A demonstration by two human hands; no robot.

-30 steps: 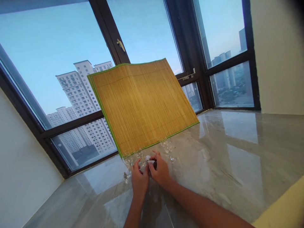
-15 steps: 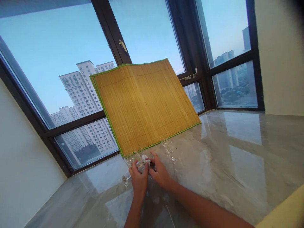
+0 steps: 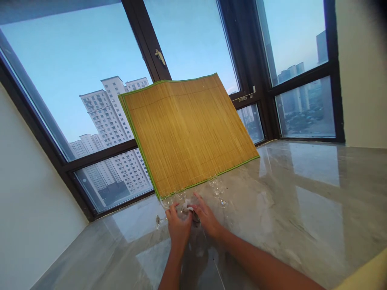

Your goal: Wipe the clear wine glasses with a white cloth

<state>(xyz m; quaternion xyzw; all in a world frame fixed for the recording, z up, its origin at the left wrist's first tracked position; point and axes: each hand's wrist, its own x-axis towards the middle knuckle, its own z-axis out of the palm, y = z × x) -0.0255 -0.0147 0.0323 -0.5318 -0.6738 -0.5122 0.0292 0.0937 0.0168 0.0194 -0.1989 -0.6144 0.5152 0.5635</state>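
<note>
My left hand is closed around a clear stemmed glass, whose foot and stem stick out to its left. Between my hands is a crumpled white cloth or tissue, pressed against the glass by the bent fingers of my right hand. My fingers hide most of this glass's bowl. Just beyond my left hand are other clear glass bowls, faint and hard to separate. To the right of my hands another stemmed glass stands on the glossy grey stone surface.
A bamboo mat with green edging leans upright against the window, behind the glasses. A thin pale line or stick shows on the surface near my right forearm. White walls border the left and right sides.
The foot of the held glass has risen slightly and its stem is now nearer level. The white cloth has shifted between my fingers. The view has swung slightly left.
</note>
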